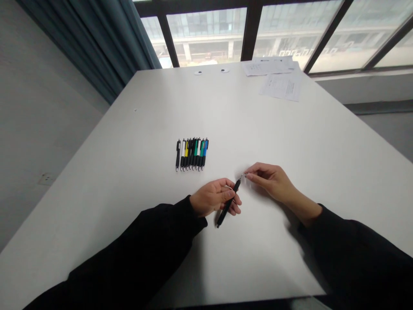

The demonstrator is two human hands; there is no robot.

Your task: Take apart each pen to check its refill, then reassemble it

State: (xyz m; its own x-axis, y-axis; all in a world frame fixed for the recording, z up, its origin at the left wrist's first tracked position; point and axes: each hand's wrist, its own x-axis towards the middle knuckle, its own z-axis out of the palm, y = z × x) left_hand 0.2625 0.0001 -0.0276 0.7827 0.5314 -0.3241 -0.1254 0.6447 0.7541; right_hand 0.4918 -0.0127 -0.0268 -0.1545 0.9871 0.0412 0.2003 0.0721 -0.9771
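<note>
My left hand is closed on a black pen, thumb on top and fingers beneath. The pen slants, with its far end up and to the right. Thumb and forefinger of my right hand pinch a small clear piece right by that far end. Its exact kind is too small to make out, and I cannot tell if it touches the pen. Beyond my left hand, several pens with black, white, yellow, green and blue barrels lie side by side. One black pen sits slightly apart at their left.
Both hands are over a large white table. Printed papers lie at its far right corner. Two white oval fittings are near the far edge. A blue-grey curtain hangs at the left beside the windows.
</note>
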